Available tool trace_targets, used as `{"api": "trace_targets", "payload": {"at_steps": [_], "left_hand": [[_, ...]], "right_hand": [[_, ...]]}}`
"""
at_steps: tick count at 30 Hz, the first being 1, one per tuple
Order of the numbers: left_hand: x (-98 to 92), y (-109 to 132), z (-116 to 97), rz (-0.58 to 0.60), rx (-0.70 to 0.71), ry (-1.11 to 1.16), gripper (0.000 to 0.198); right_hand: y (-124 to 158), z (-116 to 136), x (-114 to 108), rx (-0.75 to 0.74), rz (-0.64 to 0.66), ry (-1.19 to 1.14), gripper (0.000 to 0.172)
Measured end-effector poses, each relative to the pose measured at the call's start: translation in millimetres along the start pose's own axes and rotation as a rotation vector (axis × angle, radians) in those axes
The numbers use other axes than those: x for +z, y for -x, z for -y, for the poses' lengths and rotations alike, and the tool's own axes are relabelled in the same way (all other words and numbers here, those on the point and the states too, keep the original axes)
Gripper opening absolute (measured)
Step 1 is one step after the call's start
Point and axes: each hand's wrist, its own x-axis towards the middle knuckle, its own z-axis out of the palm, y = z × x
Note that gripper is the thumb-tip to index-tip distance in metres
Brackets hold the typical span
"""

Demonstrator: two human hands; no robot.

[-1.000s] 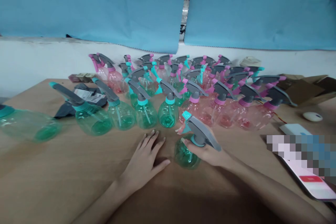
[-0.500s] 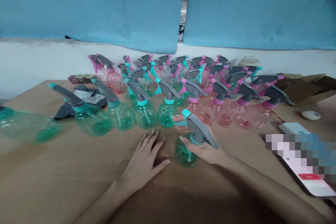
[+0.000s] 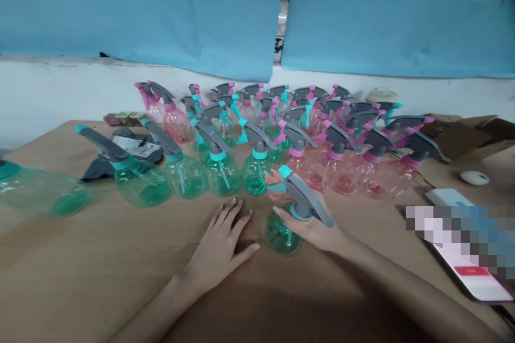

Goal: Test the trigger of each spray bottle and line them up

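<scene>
My right hand grips a green spray bottle with a grey trigger head and teal nozzle, standing on the brown table. Its fingers wrap round the neck under the trigger. My left hand lies flat on the table just left of that bottle, fingers stretched out and holding nothing. Right behind both hands stands a row of green spray bottles, with pink spray bottles to their right.
Several more green and pink bottles crowd the back up to a white wall ledge. A green bottle lies on its side at far left. A dark packet sits left, a phone, a white mouse and cardboard right.
My right hand has moved the green bottle slightly away from me toward the row. My left hand has stayed flat in place.
</scene>
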Motion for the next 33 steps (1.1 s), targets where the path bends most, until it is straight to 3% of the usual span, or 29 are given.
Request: {"api": "trace_targets", "payload": {"at_steps": [33], "left_hand": [[0.4,1.3,0.0,-0.004,-0.009,-0.001,0.06]], "right_hand": [[0.2,-0.1,0.8,-0.011,0.0,-0.012,0.047]]}}
